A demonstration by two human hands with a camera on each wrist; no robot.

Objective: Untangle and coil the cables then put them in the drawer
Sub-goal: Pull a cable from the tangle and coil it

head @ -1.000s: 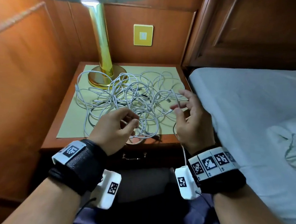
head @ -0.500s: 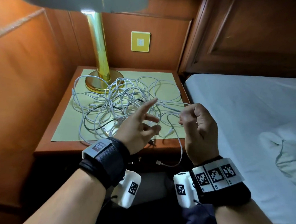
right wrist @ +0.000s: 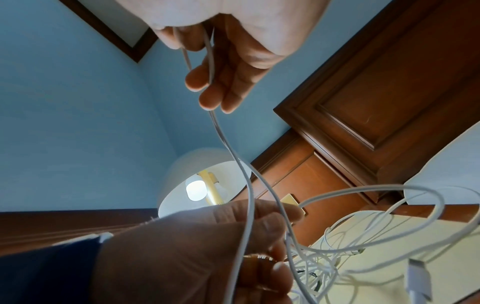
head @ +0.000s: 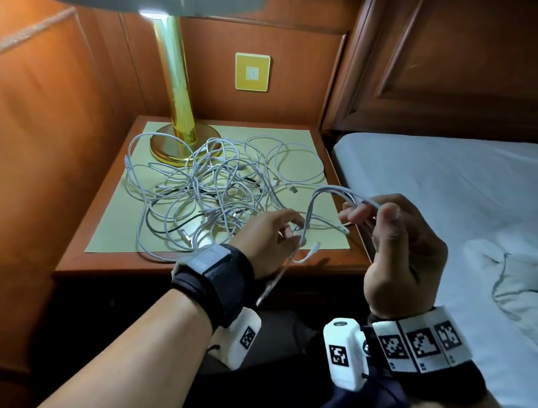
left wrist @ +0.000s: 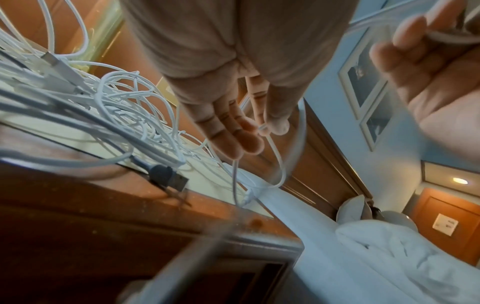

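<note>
A tangle of white cables (head: 204, 193) with one dark cable lies on the nightstand (head: 104, 265), spread over a pale green mat. From the tangle's right side, one white cable (head: 326, 192) arcs up to my right hand (head: 366, 210). That hand grips a couple of its loops above the nightstand's right edge. My left hand (head: 291, 234) pinches the same cable lower down, near the front right corner, between thumb and fingers (left wrist: 275, 125). A short free end with a plug (head: 314, 248) hangs below it. In the right wrist view the cable (right wrist: 233, 156) runs down from my curled fingers (right wrist: 207, 82).
A brass lamp (head: 175, 108) stands at the back left of the nightstand with cable loops round its base. The bed (head: 452, 200) with white sheets lies close on the right. Wood panelling closes the left and back. A grey USB plug (left wrist: 168, 179) lies near the front edge.
My left hand, open over the tangle half a second ago, now pinches the white cable. My right hand has risen with loops of it, lifting the end that hung over the front edge.
</note>
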